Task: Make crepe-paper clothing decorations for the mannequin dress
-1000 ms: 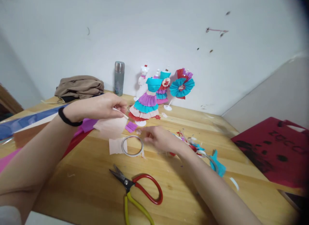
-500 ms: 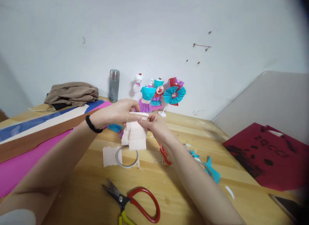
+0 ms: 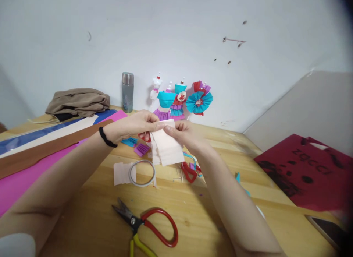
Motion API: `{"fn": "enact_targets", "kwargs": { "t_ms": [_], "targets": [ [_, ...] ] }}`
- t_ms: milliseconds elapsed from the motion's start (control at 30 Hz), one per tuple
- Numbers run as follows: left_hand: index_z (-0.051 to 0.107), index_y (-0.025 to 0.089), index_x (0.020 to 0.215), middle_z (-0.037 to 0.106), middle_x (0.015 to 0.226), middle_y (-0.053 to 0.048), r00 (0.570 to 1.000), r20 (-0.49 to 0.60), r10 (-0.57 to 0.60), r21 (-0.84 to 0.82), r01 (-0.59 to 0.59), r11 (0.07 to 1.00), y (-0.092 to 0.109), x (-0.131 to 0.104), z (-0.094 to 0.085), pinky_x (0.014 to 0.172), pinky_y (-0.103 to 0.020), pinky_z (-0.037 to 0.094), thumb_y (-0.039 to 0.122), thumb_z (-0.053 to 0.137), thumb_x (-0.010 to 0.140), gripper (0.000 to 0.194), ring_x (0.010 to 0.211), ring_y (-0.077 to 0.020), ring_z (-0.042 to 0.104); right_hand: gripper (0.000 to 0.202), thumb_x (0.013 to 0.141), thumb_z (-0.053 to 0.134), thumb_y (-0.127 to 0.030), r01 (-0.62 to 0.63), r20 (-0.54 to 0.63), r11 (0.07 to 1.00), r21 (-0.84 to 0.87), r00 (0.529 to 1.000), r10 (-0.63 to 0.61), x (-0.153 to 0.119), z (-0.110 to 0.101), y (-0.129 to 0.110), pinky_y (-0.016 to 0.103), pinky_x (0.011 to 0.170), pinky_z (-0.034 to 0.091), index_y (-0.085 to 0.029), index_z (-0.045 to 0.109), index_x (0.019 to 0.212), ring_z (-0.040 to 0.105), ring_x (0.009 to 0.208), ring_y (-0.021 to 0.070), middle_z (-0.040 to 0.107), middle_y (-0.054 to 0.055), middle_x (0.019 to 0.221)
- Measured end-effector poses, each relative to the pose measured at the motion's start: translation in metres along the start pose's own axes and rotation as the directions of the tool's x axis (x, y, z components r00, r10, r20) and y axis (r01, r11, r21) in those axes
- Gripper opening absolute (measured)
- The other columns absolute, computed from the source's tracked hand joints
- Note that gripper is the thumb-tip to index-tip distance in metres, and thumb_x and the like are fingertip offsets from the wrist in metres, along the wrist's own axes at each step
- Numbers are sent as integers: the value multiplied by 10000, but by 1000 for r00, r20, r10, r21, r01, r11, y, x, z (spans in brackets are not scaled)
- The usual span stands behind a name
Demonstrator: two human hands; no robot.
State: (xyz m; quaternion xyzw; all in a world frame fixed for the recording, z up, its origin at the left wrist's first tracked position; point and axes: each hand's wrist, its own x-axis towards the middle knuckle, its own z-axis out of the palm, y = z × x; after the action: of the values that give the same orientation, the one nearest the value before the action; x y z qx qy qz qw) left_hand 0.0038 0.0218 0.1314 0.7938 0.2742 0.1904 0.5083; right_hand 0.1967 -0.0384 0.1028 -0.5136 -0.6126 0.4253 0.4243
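Paper piece (image 3: 168, 144), pale pink and folded in uneven layers, hangs above the table (image 3: 193, 205) near the tape roll (image 3: 131, 172); left hand (image 3: 143, 125) and right hand (image 3: 183, 133) both pinch its upper edge.

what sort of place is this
Probably a craft table, at home or in a small studio: open scissors and a tape roll lie on the wood, long strips of coloured paper sit at the left, and small dress forms wear ruffled outfits.
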Motion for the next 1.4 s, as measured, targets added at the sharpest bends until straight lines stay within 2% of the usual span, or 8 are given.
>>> {"fn": "enact_targets", "kwargs": {
  "t_ms": [133,367,567,1000,1133,1233,1300,1400],
  "targets": [
    [547,133,642,498,511,23,999,-21,27,-44,-28,999,2,-1,6,420,-156,292,474,748,810,430,443,-52,441,372,640,791,-490,95,-39,995,39,995,-94,-1,0,-5,244,581,448,-150,684,749,598,624,135,701,26,718],
    [615,113,733,576,570,2,996,0,87,-41,-87,995,0,0,6,440,-158,341,358,759,785,289,466,-66,485,298,574,800,-403,184,-300,974,133,944,-137,3,-3,-4,251,543,416,-158,691,705,550,555,122,669,-5,624],
    [565,117,631,521,502,20,996,22,81,-60,-79,995,-1,0,7,429,-151,332,230,704,801,247,427,-52,453,323,590,816,-422,214,-301,948,234,944,-139,2,-3,-4,251,548,437,-167,690,745,567,577,122,671,-5,658],
    [653,103,680,561,509,0,964,-236,119,83,-102,991,20,-18,-16,416,-145,326,185,662,863,201,435,-52,483,222,680,809,-378,339,-474,938,74,839,-266,-9,-37,-15,252,518,428,-212,669,633,502,550,109,601,-4,622],
    [650,105,680,619,603,-35,956,-254,148,95,-128,987,24,-28,-26,436,-147,332,242,679,864,231,479,-52,507,264,727,818,-424,334,-235,941,-60,911,-338,-30,-38,-30,244,487,389,-214,682,643,484,525,107,585,-8,594],
    [676,104,742,624,629,-31,992,-89,88,120,-77,990,21,-26,-23,484,-157,388,317,663,875,251,522,-69,529,267,802,769,-445,320,107,941,-113,945,-309,-43,-35,-41,239,501,421,-203,704,711,537,554,120,613,3,625],
    [684,103,786,640,675,-35,995,97,35,117,-46,992,15,-19,-13,524,-172,431,376,644,881,292,563,-83,550,266,858,724,-423,348,316,923,-163,905,-285,-48,-34,-46,230,520,433,-177,711,756,558,576,117,630,14,652],
    [691,117,905,688,833,-64,935,353,-23,107,-16,994,2,-6,15,592,-204,481,458,607,896,351,685,-122,610,285,918,670,-381,448,522,868,-213,803,-287,-51,-36,-50,228,573,459,-120,725,816,600,628,118,667,51,713]
  ]
}}
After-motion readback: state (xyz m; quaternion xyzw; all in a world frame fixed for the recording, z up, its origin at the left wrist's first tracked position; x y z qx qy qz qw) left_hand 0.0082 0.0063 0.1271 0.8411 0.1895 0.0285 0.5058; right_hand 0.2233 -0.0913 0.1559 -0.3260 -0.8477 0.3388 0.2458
